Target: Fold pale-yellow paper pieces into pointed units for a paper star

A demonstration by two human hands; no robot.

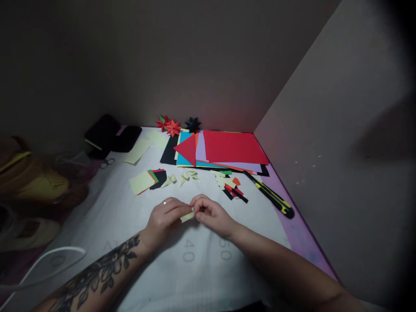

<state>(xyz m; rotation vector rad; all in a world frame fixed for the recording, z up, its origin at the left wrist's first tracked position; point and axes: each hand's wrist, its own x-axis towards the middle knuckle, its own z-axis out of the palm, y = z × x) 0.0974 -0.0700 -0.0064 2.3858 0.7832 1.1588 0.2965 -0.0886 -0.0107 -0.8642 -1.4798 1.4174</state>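
Note:
Between my two hands is a small piece of pale yellow paper (pixel 186 217), partly covered by my fingers. My left hand (pixel 166 216), with a ring on one finger, pinches the paper from the left. From the right, my right hand (pixel 212 214) grips its other end between thumb and fingertips. Just beyond the hands lie several folded pale yellow paper pieces (pixel 184 178). A fanned stack of small paper squares (pixel 143 182), pale yellow on top with orange, green, red and black below, rests to their left.
Paper scraps (pixel 227 182) and a yellow-and-black utility knife (pixel 273 199) lie on the right. Large coloured sheets (pixel 234 147) are stacked at the back. Behind them stand a black paper star (pixel 193 125) and red-orange paper stars (pixel 173 128). Scissors (pixel 107 163) and a black case (pixel 128 138) lie left.

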